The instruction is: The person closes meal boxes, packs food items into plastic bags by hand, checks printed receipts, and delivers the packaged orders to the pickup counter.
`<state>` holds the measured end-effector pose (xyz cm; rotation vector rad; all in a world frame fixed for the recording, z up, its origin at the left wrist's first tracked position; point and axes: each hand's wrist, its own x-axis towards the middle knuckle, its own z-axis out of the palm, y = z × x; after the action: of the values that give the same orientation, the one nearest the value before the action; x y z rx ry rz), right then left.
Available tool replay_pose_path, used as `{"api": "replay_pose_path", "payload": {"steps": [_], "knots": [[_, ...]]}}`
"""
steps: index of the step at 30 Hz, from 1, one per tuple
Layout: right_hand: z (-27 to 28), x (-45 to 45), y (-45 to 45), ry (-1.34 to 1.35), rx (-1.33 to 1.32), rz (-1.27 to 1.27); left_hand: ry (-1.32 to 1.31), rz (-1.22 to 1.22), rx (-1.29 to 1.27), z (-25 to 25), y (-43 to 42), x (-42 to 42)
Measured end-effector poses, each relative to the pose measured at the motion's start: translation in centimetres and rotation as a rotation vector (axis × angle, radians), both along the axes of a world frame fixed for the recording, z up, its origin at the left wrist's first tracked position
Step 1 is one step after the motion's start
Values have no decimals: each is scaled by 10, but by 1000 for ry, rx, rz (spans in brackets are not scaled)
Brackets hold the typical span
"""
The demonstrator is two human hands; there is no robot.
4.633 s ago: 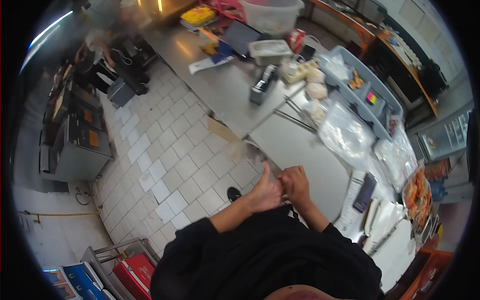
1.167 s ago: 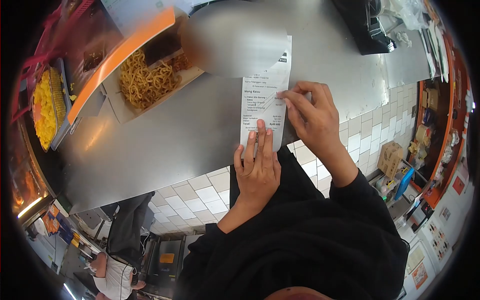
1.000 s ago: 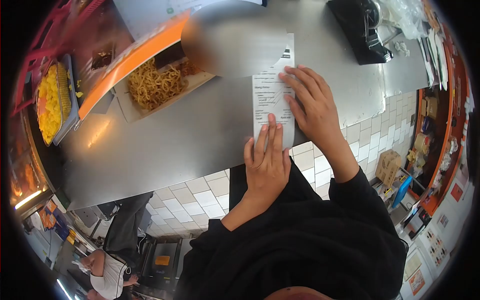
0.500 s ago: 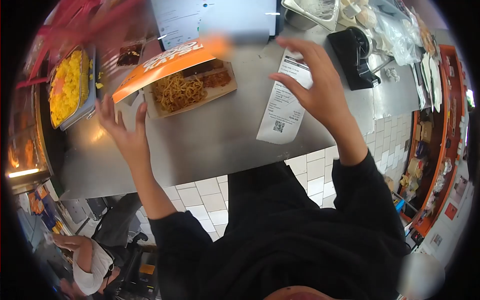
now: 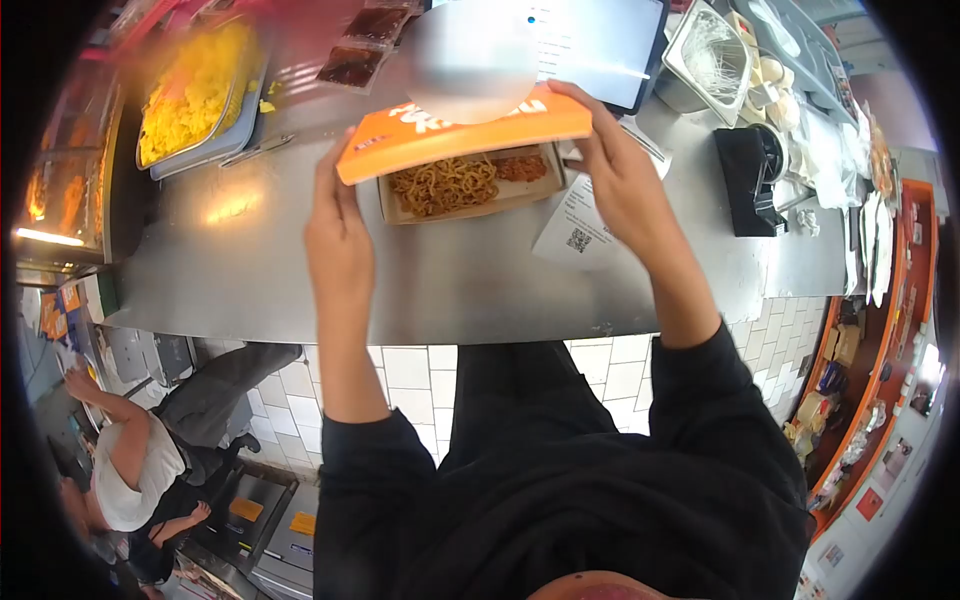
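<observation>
A cardboard takeaway box with an orange lid (image 5: 465, 137) stands on the steel counter, its lid raised and tilted over the tray. Inside lie fried noodles (image 5: 440, 188) and a reddish chopped food (image 5: 523, 170); the back of the box is hidden by the lid. My left hand (image 5: 340, 225) grips the lid's left end, fingers along its edge. At the opposite end, my right hand (image 5: 618, 175) holds the lid's right corner. Partly under my right hand is a printed receipt (image 5: 572, 232) with a QR code, flat on the counter.
A tray of yellow food (image 5: 190, 95) sits at the back left, near dark sauce packets (image 5: 357, 62). Behind the box stands a lit screen (image 5: 600, 45). To the right are a metal container (image 5: 707, 60) and a black tape dispenser (image 5: 745, 185). Another person (image 5: 135, 465) is at lower left.
Both hands have come onto the lid's two ends, the right one moving over from above the receipt. My view has shifted, and the lid looks more level than before.
</observation>
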<state>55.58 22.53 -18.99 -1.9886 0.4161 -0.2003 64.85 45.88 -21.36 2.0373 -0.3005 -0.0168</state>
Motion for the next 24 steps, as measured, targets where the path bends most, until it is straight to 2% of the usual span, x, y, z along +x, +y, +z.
{"api": "replay_pose_path", "payload": {"steps": [1, 5, 7, 11, 15, 17, 21, 23, 24], "knots": [[-2, -4, 4, -11, 42, 0, 37, -56, -187, -3, 0, -8], [-6, -20, 12, 3, 195, 61, 142, -83, -192, 5, 8, -31], [-11, -30, 16, -16, 247, 132, 21, -139, -80, 11, 13, -42], [-14, -61, 25, -12, 261, 293, -67, -275, -88, -29, 53, -73], [-30, -88, 33, -9, 295, 320, 55, -307, -2, -45, 86, -98], [-33, -93, 39, -13, 286, 288, -70, -283, 184, -43, 85, -101], [-39, -94, 42, -92, 84, 263, -197, -242, 270, -38, 79, -104], [-48, -93, 39, -319, -301, 347, -293, -215, 305, -40, 81, -102], [-48, -93, 39, -317, -300, 346, -291, -217, 305, -39, 79, -102]]}}
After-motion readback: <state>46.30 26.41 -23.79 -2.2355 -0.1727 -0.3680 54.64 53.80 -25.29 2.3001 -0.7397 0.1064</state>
